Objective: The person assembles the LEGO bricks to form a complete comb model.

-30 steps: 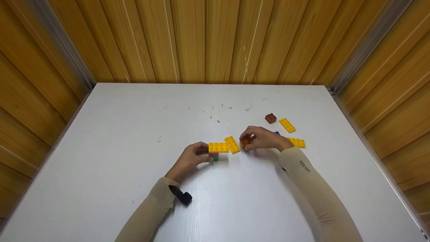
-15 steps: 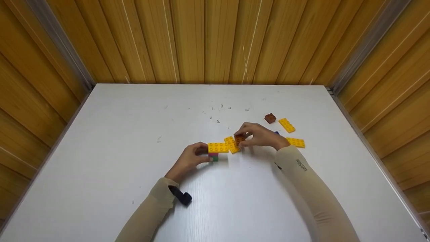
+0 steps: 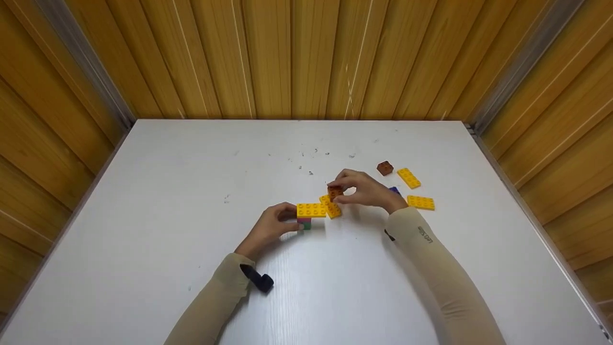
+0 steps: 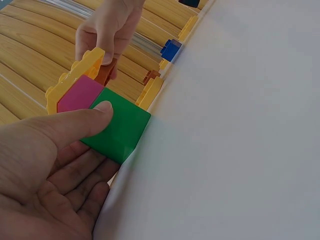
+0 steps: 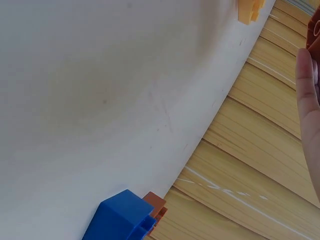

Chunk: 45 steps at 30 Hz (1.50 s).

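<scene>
My left hand [image 3: 269,225] holds a small stack of toy building bricks, thumb pressed on the green brick [image 4: 118,122] at the bottom. A magenta brick [image 4: 79,94] sits on the green one, and a yellow plate [image 3: 311,210] tops the stack, jutting out to the right. My right hand [image 3: 363,190] pinches a brown brick [image 3: 334,192] between thumb and fingers, raised off the table. In the head view it overlaps a loose yellow plate [image 3: 332,209] that lies just right of the stack. The right wrist view catches only part of the brown brick at its edge.
Right of my right hand lie a blue brick [image 3: 394,190], a second brown brick [image 3: 385,168] and two yellow plates, one farther back [image 3: 409,178] and one nearer [image 3: 421,202]. The white table [image 3: 191,172] ends at a wood-panelled wall [image 3: 268,57].
My right hand has lifted the brown brick and carried it left and slightly back, from beside the loose yellow plate to over it. My left hand and the stack have stayed in place.
</scene>
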{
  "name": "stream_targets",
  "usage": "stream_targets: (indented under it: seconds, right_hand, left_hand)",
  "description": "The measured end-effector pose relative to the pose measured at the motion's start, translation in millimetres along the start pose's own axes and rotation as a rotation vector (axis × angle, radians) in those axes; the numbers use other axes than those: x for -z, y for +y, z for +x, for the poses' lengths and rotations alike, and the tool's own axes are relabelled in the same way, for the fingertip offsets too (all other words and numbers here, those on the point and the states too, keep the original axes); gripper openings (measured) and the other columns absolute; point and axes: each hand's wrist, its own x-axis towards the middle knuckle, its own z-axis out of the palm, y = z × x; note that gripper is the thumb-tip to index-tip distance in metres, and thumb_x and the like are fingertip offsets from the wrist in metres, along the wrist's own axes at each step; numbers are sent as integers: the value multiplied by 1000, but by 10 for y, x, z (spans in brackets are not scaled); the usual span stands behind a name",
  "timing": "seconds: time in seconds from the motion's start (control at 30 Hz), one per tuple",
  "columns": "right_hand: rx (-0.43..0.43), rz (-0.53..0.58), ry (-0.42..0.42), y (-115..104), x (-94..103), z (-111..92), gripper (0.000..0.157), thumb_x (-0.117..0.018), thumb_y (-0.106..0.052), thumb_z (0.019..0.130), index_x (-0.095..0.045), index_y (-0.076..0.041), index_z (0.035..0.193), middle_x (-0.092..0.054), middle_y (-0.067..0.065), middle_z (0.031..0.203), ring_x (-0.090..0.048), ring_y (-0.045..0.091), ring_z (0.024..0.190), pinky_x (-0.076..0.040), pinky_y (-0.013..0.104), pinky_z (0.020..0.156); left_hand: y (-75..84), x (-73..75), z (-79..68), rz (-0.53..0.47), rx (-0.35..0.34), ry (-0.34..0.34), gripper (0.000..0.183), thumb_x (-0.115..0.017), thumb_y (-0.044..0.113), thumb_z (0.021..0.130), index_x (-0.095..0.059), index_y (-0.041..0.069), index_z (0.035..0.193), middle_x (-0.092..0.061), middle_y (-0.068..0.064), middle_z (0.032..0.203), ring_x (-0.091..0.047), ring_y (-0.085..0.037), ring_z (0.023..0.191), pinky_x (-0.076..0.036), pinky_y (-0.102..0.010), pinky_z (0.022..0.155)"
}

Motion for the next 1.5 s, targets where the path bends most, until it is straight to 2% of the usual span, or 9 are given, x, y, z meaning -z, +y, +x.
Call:
stream_targets:
  seconds: [0.2, 0.43, 0.73, 0.87, 1.1, 1.4, 1.5]
  right_hand:
    - [38, 18, 33, -55, -7, 55, 40, -71, -17, 87, -64, 0, 122, -60, 13, 109, -61, 27, 100, -53, 46, 92]
    - [56, 30, 46, -470, 14, 49, 35, -69, -6, 87, -64, 5, 119, -60, 19, 106, -60, 32, 98, -52, 48, 92]
    - [98, 41, 50, -600, -40, 100, 34, -70, -4, 86, -64, 7, 117, -61, 19, 106, -61, 32, 96, -53, 49, 89]
    - [107, 61, 46, -607, -75, 135, 35, -71, -5, 85, -64, 7, 117, -61, 20, 106, -61, 33, 96, -53, 48, 90]
    - [111, 56, 39, -393, -209, 229, 38, -75, -9, 82, -65, 3, 116, -61, 19, 105, -60, 32, 95, -53, 47, 89]
    - [127, 50, 26, -379, -283, 248, 37, -76, -23, 82, -69, -7, 115, -60, 8, 102, -61, 19, 93, -54, 36, 87]
    - [154, 46, 31, -376, -304, 251, 37, -76, -25, 82, -69, -7, 114, -60, 7, 100, -60, 20, 91, -55, 36, 86]
  left_hand:
    - [-3, -2, 5, -16, 17, 1, 38, -76, 13, 80, -62, 9, 115, -67, -6, 119, -61, -22, 115, -47, -37, 102]
    - [-9, 2, 4, -9, 22, 0, 39, -77, 16, 80, -62, 10, 116, -67, -6, 120, -61, -22, 115, -46, -39, 103]
    - [-1, 8, -1, -10, 9, -4, 38, -76, 13, 81, -62, 11, 117, -67, -6, 121, -61, -22, 116, -44, -41, 106]
    - [4, 11, -4, -4, 6, -4, 38, -76, 14, 81, -62, 10, 116, -67, -7, 120, -61, -23, 116, -45, -41, 105]
    - [21, 5, -13, -13, -14, -5, 37, -76, 15, 81, -62, 8, 115, -67, -9, 120, -61, -25, 117, -46, -41, 103]
    - [20, 9, -6, -2, -5, 0, 36, -76, 14, 81, -63, 11, 114, -67, -6, 120, -61, -22, 117, -44, -41, 106]
    - [13, 13, -1, -5, -6, -5, 35, -76, 14, 82, -63, 11, 115, -67, -6, 120, -61, -23, 117, -44, -41, 105]
